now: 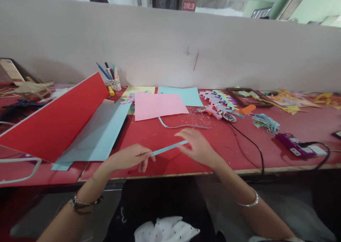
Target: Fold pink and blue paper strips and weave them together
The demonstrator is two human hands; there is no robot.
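Note:
My left hand (134, 156) pinches one end of a narrow light-blue paper strip (166, 149) above the near edge of the red table. The strip slants up to the right. Its far end lies between the spread thumb and fingers of my right hand (197, 146), which is slightly blurred; whether it touches the strip is unclear. Behind the hands, a curled pale strip (183, 126) rests on the table. Beyond that lie a pink sheet (160, 106) and a light-blue sheet (183, 94).
At left, a red board (61, 117) leans over large light-blue paper (106, 128). A pen cup (115, 83) stands by the partition (149, 46). Cut-paper pieces (218, 100) lie at back right. A purple power strip (294, 145) and black cable (250, 139) sit at right.

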